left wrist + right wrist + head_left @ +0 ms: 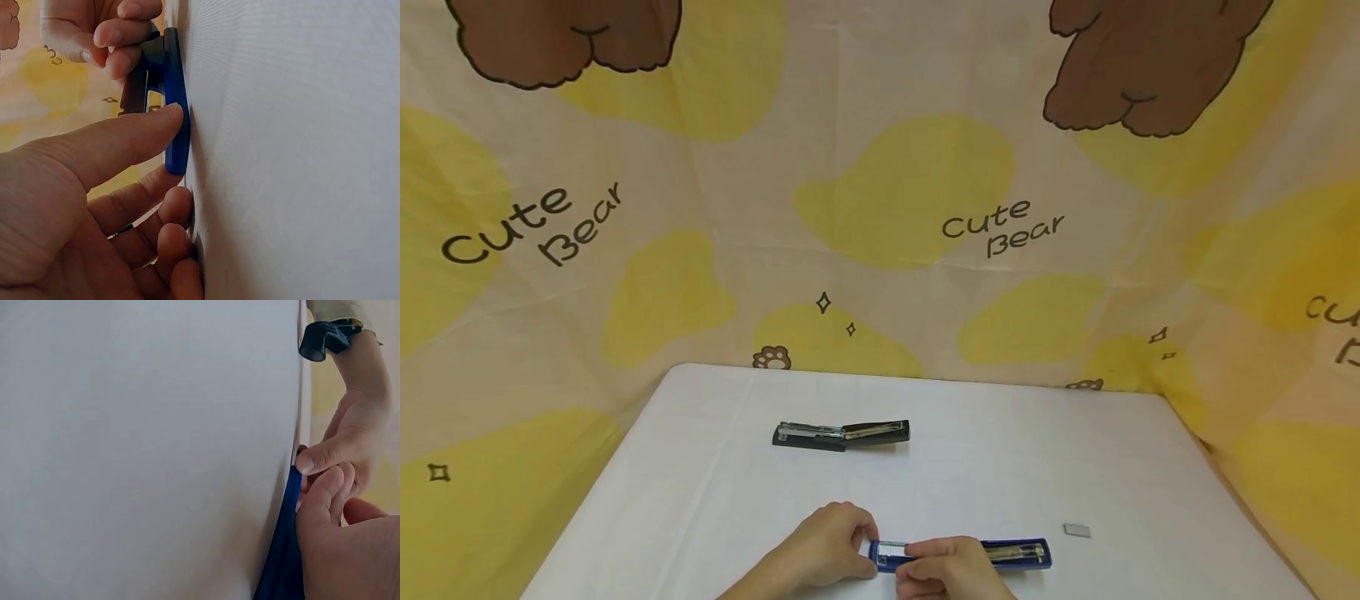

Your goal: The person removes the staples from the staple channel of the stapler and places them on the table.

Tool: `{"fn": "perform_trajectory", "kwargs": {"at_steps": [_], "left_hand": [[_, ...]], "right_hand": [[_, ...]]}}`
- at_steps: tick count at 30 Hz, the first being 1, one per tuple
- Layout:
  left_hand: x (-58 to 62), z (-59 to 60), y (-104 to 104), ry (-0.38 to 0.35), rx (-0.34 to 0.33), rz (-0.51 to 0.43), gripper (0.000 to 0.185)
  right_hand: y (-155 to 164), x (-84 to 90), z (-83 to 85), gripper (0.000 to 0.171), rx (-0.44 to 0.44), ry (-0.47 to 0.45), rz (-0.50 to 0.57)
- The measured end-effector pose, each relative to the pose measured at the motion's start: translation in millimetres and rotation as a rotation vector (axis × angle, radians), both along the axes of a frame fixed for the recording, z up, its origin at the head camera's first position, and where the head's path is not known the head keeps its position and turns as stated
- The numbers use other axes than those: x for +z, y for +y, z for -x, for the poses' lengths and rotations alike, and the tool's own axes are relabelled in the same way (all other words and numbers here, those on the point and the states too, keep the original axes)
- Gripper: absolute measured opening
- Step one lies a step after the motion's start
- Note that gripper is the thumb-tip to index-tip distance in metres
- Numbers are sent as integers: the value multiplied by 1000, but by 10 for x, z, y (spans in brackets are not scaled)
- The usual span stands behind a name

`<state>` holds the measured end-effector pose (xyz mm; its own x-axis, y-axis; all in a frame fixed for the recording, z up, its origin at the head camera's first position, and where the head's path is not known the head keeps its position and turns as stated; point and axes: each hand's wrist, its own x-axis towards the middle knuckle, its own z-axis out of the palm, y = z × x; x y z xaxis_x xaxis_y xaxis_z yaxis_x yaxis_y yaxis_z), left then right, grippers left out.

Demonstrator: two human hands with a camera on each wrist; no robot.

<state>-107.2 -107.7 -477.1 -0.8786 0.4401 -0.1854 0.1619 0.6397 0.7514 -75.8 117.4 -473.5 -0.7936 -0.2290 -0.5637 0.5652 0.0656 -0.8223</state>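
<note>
A blue stapler (1037, 554) lies on the white table, folded open with its metal inside showing. At its left end my left hand (827, 542) grips the base between thumb and fingers; the left wrist view shows that thumb (144, 134) against the blue side. My right hand (951, 571) is over the middle of the stapler, index finger and thumb bent about the metal staple channel. Whether a staple strip is between those fingertips is hidden. In the right wrist view, both hands meet close together at the blue stapler body (284, 550).
Farther back on the table (722, 467) lies a black stapler (842, 435), also folded open. A small grey staple strip (1077, 530) lies right of the blue stapler. Behind the table hangs a patterned cloth (880, 200).
</note>
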Motion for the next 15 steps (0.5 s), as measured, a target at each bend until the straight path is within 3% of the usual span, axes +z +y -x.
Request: {"fn": "perform_trajectory", "kwargs": {"at_steps": [7, 15], "left_hand": [[12, -1, 0, 13, 2, -1, 24], [22, -21, -10, 5, 3, -7, 24]], "right_hand": [[-13, -10, 12, 26, -22, -9, 11], [-22, -12, 37, 17, 52, 47, -74]]}}
